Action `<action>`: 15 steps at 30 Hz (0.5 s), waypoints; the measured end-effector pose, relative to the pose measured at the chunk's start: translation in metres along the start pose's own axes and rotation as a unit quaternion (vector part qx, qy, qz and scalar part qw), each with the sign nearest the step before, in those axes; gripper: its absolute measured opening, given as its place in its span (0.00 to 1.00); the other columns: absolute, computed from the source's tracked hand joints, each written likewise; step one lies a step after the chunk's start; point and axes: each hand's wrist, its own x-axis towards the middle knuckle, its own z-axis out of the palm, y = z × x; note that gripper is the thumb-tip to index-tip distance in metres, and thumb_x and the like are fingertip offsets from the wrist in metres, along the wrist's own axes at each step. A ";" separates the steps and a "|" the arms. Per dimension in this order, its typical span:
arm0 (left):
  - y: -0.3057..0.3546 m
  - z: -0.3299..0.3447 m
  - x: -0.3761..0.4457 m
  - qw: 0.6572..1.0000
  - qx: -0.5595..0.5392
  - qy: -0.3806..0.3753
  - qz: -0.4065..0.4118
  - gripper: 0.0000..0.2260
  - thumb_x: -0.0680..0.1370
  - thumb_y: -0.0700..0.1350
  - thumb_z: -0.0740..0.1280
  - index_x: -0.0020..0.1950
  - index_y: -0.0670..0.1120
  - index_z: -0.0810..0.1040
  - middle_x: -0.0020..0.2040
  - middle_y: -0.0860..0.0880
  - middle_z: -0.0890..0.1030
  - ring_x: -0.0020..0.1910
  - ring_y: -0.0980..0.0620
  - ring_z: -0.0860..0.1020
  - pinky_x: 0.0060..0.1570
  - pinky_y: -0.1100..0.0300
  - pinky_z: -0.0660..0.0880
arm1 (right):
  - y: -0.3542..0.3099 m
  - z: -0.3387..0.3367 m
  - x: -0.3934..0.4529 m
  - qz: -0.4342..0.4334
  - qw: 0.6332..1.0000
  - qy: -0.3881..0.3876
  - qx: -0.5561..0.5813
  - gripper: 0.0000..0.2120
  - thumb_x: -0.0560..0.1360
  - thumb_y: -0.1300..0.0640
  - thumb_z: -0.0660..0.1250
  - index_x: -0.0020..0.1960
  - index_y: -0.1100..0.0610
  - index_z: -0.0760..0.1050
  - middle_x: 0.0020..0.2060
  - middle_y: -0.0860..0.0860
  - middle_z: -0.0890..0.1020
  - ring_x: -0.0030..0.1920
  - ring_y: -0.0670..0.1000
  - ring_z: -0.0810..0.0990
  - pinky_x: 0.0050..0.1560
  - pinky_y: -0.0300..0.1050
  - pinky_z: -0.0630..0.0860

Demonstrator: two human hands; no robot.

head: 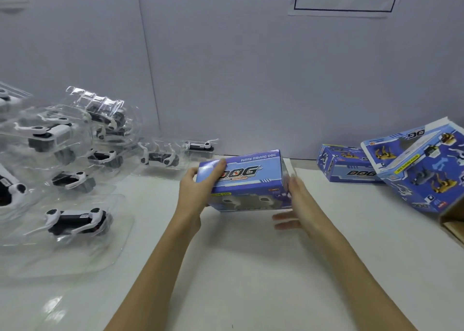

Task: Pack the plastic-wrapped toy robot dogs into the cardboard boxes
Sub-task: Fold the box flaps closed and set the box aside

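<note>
Both forearms reach over white table (251,268). Left hand (198,190) grips blue box (247,180) w/ thumb on top, held above table centre. Right hand (297,202) open, fingers straight at box's right end. Wrapped dogs (75,220) piled left; more boxes (411,170) right.

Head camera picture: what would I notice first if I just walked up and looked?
First, the blue box in the middle, held above the white table: the left hand grips its left end and the right hand sits open at its right end. Next, the heap of toy robot dogs in clear plastic on the left. More blue boxes lie at the right edge.
</note>
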 end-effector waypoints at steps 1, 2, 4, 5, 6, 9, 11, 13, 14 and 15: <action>0.000 -0.001 0.000 1.000 -0.017 0.012 -0.011 0.24 0.69 0.63 0.77 0.56 0.49 0.81 0.46 0.49 0.88 0.35 0.56 0.85 0.28 0.64 0.77 | 0.001 0.007 0.000 -0.073 0.997 0.028 -0.018 0.24 0.87 0.41 0.48 0.80 0.47 0.64 0.63 0.53 0.82 0.60 0.56 0.83 0.54 0.57 0.84; -0.001 0.000 0.000 0.999 -0.025 0.020 -0.021 0.22 0.72 0.63 0.76 0.55 0.48 0.82 0.45 0.49 0.88 0.34 0.56 0.84 0.27 0.64 0.77 | 0.003 0.014 -0.002 -0.150 0.988 0.047 -0.006 0.23 0.88 0.44 0.48 0.81 0.47 0.64 0.68 0.51 0.78 0.67 0.53 0.79 0.64 0.55 0.80; -0.003 0.002 -0.001 0.999 -0.027 0.012 -0.034 0.21 0.75 0.65 0.72 0.54 0.49 0.83 0.45 0.48 0.88 0.34 0.55 0.84 0.33 0.61 0.79 | 0.005 0.027 -0.009 -0.242 0.966 0.085 0.037 0.20 0.89 0.47 0.49 0.76 0.48 0.70 0.69 0.47 0.77 0.69 0.46 0.76 0.67 0.45 0.76; -0.002 0.004 -0.002 0.998 -0.033 -0.005 -0.045 0.23 0.75 0.68 0.69 0.54 0.50 0.83 0.46 0.48 0.88 0.35 0.54 0.84 0.38 0.59 0.79 | 0.005 0.028 -0.009 -0.248 0.961 0.120 0.033 0.20 0.88 0.47 0.50 0.72 0.49 0.74 0.65 0.48 0.79 0.66 0.47 0.77 0.64 0.45 0.76; 0.000 0.004 -0.002 0.997 -0.043 -0.030 -0.056 0.26 0.73 0.71 0.67 0.56 0.51 0.85 0.47 0.48 0.88 0.38 0.53 0.84 0.42 0.56 0.79 | 0.005 0.025 -0.006 -0.226 0.961 0.161 0.007 0.21 0.85 0.46 0.49 0.67 0.50 0.76 0.61 0.50 0.80 0.63 0.51 0.79 0.63 0.50 0.77; 0.004 0.005 -0.003 0.991 -0.025 -0.130 -0.007 0.26 0.73 0.73 0.67 0.59 0.56 0.86 0.52 0.51 0.87 0.45 0.56 0.85 0.46 0.60 0.77 | 0.004 0.001 0.010 -0.030 0.979 0.200 -0.020 0.24 0.83 0.43 0.47 0.53 0.55 0.78 0.55 0.58 0.84 0.59 0.64 0.81 0.64 0.61 0.76; -0.001 0.009 -0.004 0.981 0.042 -0.181 0.057 0.23 0.74 0.67 0.73 0.67 0.62 0.81 0.58 0.53 0.86 0.54 0.58 0.85 0.49 0.65 0.78 | 0.001 -0.010 0.009 0.070 0.983 0.141 0.094 0.31 0.86 0.36 0.44 0.51 0.53 0.81 0.52 0.60 0.87 0.55 0.65 0.85 0.59 0.64 0.81; -0.011 0.017 -0.005 0.982 0.032 -0.165 0.086 0.24 0.77 0.58 0.75 0.73 0.61 0.75 0.60 0.56 0.85 0.58 0.56 0.84 0.50 0.66 0.79 | -0.001 -0.013 0.002 0.053 0.987 0.090 0.119 0.36 0.82 0.29 0.41 0.53 0.49 0.83 0.46 0.57 0.89 0.42 0.61 0.88 0.39 0.55 0.86; -0.016 0.021 -0.005 0.986 -0.001 -0.143 0.088 0.22 0.79 0.55 0.73 0.73 0.58 0.75 0.59 0.55 0.86 0.58 0.54 0.84 0.50 0.65 0.79 | -0.002 -0.011 0.000 0.019 0.993 0.075 0.090 0.38 0.80 0.27 0.41 0.57 0.48 0.83 0.45 0.56 0.89 0.38 0.58 0.88 0.31 0.49 0.83; -0.019 0.023 -0.006 0.989 -0.039 -0.118 0.081 0.19 0.81 0.53 0.71 0.71 0.55 0.76 0.59 0.53 0.86 0.58 0.50 0.85 0.49 0.63 0.80 | -0.002 -0.008 -0.002 -0.024 0.996 0.072 0.049 0.39 0.79 0.26 0.41 0.63 0.48 0.81 0.47 0.54 0.88 0.37 0.57 0.88 0.28 0.46 0.80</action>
